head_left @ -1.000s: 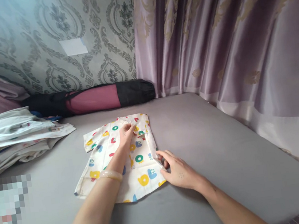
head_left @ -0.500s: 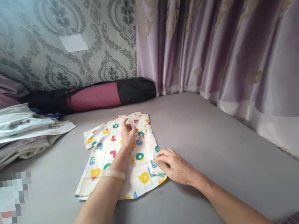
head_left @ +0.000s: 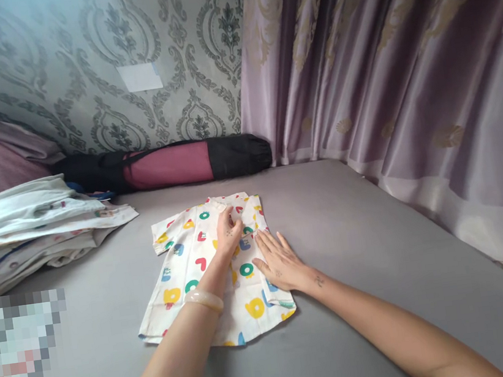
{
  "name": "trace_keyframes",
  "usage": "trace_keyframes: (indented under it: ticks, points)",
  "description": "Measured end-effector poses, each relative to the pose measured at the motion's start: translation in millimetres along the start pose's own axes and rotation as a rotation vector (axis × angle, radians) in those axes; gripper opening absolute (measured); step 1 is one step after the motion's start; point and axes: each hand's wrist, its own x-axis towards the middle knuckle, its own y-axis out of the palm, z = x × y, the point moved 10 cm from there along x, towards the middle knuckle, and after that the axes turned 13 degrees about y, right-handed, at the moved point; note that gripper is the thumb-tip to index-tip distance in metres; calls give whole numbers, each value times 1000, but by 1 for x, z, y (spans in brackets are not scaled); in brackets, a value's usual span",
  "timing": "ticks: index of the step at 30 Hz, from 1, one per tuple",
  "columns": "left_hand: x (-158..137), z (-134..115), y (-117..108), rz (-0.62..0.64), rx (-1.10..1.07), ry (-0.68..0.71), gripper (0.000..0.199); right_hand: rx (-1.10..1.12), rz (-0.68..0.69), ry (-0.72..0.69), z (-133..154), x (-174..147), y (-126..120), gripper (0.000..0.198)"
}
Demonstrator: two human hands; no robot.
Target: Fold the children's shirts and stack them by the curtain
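- White short-sleeved letter-print shirt (head_left: 200,251) lies flat beneath both hands, on a gray sheet (head_left: 354,230).
- Left hand (head_left: 229,231): fingers curled just below the collar (head_left: 219,204); whether they pinch cloth, I cannot tell.
- Right hand (head_left: 280,262): palm down, fingers spread wide, gripping nothing, resting on a folded strip (head_left: 281,298).
- Done, seemingly: 1 side, under the right hand, turned inward.
- Remaining: sleeve (head_left: 162,233) and side left of the left hand, both unfolded.
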Motion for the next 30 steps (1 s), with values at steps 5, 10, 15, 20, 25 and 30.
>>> trace_keyframes:
  ticks: [5, 10, 15, 20, 25, 30]
  points:
    - [0, -2, -1, -12, -6, 24, 44, 5, -33, 59, -7, 28, -3, 73]
    - [1, -2, -3, -37, -33, 38, 42, 9, -32, 106, -13, 55, -5, 70]
    - [2, -3, -2, -45, -35, 51, 42, 6, -40, 152, -21, 82, -6, 66]
    - [2, -4, -1, -28, -48, 44, 43, 9, -37, 197, -28, 107, -8, 62]
    - [1, -7, 0, -2, -41, 37, 43, 6, -35, 241, -36, 131, -11, 61]
    - [0, -8, 2, 3, -13, 36, 43, 14, -55, 266, -46, 149, -13, 59]
